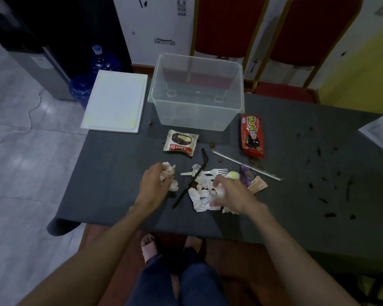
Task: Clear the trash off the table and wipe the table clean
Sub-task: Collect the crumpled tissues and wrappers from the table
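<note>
With the left hand (155,186) clenched round a wad (167,173) and the right hand (232,195) clawed into the tissues (202,200) mid-table (111,173), I'd bunch both tight, shedding the fork (217,172), then lift straight to the empty bin (197,91) beyond.

Bin (197,91) behind wrappers (181,142), lid (115,100) left.

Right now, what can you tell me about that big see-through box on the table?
The clear box is a deep rectangular tub of see-through, colourless plastic with a thick rim. It stands upright and open, with nothing visible inside, at the far edge of the dark table, right beside a flat white tray. The left hand and right hand are both clear of it.
</note>
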Available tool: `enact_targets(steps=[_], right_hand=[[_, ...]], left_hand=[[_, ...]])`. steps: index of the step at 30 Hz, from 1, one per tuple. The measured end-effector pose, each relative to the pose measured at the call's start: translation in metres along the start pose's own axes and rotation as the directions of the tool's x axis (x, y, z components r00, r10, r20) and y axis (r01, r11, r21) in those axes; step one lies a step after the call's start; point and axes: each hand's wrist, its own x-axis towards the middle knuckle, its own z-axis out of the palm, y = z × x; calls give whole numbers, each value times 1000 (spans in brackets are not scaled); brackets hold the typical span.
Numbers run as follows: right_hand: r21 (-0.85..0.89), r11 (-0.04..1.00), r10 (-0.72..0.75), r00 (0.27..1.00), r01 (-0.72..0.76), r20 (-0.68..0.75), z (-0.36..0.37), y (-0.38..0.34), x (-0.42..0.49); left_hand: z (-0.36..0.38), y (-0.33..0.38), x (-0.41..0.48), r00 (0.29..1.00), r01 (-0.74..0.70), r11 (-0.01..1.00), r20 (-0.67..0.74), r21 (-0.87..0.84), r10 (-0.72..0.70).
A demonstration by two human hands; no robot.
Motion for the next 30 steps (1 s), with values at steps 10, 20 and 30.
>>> enact_targets(steps=[10, 20, 30], right_hand=[[107, 994, 32, 959, -1, -283, 26, 3, -7], [236, 972, 93, 938, -13, -334, 0, -21, 8], [-108, 994, -30, 943, -6, -331, 27, -34, 30]], left_hand=[[-1, -2, -5, 1000, -29, 999, 12, 21, 28], [-9, -4, -8, 998, -46, 999, -30, 9, 46], [-10, -4, -10, 999, -30, 1000, -32, -7, 30]])
